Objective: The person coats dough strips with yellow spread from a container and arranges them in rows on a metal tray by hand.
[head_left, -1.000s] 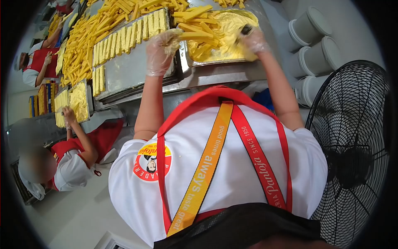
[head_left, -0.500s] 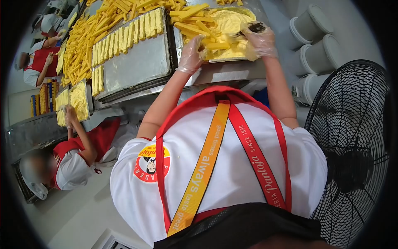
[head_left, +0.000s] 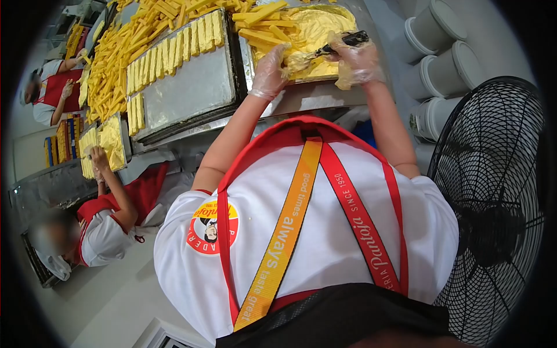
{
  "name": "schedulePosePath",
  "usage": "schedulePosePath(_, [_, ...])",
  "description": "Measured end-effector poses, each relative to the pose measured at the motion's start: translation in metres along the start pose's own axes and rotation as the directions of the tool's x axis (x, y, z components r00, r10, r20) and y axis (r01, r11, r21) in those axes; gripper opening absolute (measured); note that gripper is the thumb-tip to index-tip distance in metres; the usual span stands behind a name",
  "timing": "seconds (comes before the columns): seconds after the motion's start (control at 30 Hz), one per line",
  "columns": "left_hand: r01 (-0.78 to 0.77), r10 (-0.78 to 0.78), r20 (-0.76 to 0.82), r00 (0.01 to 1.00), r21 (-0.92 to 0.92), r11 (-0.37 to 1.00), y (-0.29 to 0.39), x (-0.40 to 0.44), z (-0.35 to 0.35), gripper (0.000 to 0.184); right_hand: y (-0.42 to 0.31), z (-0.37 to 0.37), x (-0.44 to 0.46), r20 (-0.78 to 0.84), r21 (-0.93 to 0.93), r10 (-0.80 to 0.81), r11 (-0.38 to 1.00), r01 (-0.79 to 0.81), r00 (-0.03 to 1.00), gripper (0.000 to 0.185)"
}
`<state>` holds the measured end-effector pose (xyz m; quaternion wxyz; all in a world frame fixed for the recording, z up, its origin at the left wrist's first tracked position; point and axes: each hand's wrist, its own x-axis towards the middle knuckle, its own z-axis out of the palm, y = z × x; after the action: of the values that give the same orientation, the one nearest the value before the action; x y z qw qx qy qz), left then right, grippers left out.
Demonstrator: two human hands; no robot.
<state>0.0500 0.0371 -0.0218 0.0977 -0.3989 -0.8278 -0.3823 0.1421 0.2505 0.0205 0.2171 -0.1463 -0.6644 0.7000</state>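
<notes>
My gloved left hand (head_left: 271, 72) is closed at the near left side of a tray of yellow cream (head_left: 325, 23). Its fingers pinch a yellow cake stick (head_left: 297, 61), mostly hidden by cream and the hand. My gloved right hand (head_left: 357, 62) grips a spatula by its black handle (head_left: 355, 38). The spatula's cream-smeared blade points left, close to the stick. Loose cake sticks (head_left: 264, 26) lie in the tray's left part, beside the cream.
Left of my tray, a metal baking tray (head_left: 185, 81) holds rows of cream-coated sticks. A large pile of cake sticks (head_left: 110, 64) lies beyond it. Two co-workers in red aprons work at left. White buckets (head_left: 444, 69) and a black fan (head_left: 487, 220) stand at right.
My right hand has turned and shifted slightly left, so the spatula's black handle shows more. The stick in my left hand has drawn back left and shows less.
</notes>
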Motion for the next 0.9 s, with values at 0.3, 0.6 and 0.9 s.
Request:
schedulePosePath(0.3, [0.322, -0.297, 0.182, 0.937, -0.131, 0.937, -0.002, 0.002, -0.009, 0.037, -0.003, 0.003, -0.004, -0.09, -0.024, 0.061, 0.998, -0.063, 0.994, 0.024])
schedulePosePath(0.6, [-0.036, 0.033, 0.102, 0.994, 0.028, 0.999, 0.001, -0.001, -0.014, 0.017, 0.048, -0.021, 0.018, -0.08, -0.57, -0.328, 0.79, 0.227, 0.941, 0.028])
schedulePosePath(0.9, [-0.253, 0.238, 0.155, 0.959, 0.087, 0.963, -0.017, -0.011, -0.001, 0.014, 0.019, -0.009, 0.044, -0.15, -0.798, -0.038, 0.594, -0.099, 0.988, 0.036])
